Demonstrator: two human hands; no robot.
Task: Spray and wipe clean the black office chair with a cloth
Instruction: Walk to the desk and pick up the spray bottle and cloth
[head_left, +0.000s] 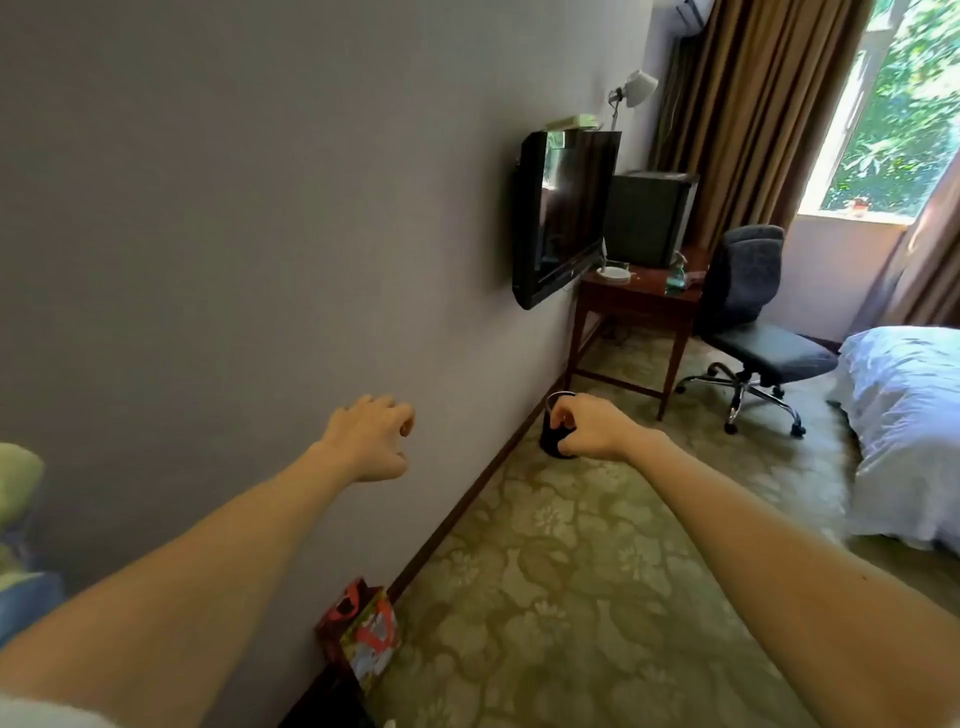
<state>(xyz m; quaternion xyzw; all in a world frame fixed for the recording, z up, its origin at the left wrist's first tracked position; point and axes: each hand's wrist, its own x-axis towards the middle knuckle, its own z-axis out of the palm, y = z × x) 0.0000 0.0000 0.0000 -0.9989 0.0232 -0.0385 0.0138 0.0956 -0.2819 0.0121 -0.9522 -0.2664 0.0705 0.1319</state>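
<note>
The black office chair (753, 312) stands on its wheeled chrome base at the far end of the room, between a wooden desk (631, 301) and the bed. A green spray bottle (676, 275) stands on the desk beside the chair. I see no cloth. Both my arms reach forward, far short of the chair. My left hand (371, 436) hovers in front of the wall with fingers loosely curled and holds nothing. My right hand (587, 426) hangs in the air with loosely curled fingers, empty, in front of a small black bin.
A grey wall runs along the left with a mounted TV (561, 213). The black bin (553, 441) sits by the baseboard. A white bed (909, 415) fills the right side. A colourful bag (363, 629) stands near the wall. Patterned carpet (597, 571) stretches ahead toward the chair.
</note>
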